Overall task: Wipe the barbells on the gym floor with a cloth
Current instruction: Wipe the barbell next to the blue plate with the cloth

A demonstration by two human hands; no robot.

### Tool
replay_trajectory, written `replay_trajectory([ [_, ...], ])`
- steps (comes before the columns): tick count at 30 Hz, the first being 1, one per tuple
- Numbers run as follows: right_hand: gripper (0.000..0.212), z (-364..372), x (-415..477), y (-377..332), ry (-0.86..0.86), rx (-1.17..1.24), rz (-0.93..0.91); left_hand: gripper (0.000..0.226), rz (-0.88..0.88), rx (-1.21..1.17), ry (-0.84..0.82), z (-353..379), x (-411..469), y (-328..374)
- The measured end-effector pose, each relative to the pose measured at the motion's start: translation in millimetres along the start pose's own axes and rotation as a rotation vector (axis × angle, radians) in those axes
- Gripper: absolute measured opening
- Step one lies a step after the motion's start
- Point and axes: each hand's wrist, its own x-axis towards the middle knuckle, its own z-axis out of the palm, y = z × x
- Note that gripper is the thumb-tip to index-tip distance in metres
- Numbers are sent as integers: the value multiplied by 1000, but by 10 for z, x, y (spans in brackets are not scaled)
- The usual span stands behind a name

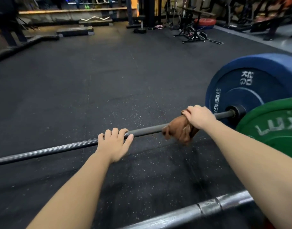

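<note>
A black barbell bar point(146, 129) lies across the rubber floor, running from the lower left up to a blue 20 kg plate point(251, 83) at the right. My left hand point(114, 142) rests on the bar's middle, fingers curled over it. My right hand point(199, 117) presses a brown cloth point(180, 131) wrapped around the bar, a short way from the blue plate. A second, silver barbell bar point(199, 210) lies nearer to me at the bottom, with a green plate point(274, 128) at the right. My right forearm crosses over the silver bar.
Black speckled rubber floor point(108, 88) stretches ahead. Step platforms point(75, 31) and a curl bar point(94, 18) lie at the back left. A black stand point(194, 34) and a red plate point(205, 22) stand at the back right, with machines behind.
</note>
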Motion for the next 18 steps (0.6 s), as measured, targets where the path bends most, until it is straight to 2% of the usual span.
replay_trajectory([
  [3, 46, 27, 28, 65, 5, -2, 69, 52, -2, 19, -5, 10, -9, 6],
  [6, 49, 94, -1, -227, 23, 8, 92, 54, -18, 67, -35, 4, -8, 24],
  [12, 46, 207, -216, -889, 39, 47, -116, 56, -58, 85, -56, -57, 24, 69],
  [18, 46, 122, -142, -503, 48, 10, -191, 55, -84, 67, -84, -115, 33, 94],
])
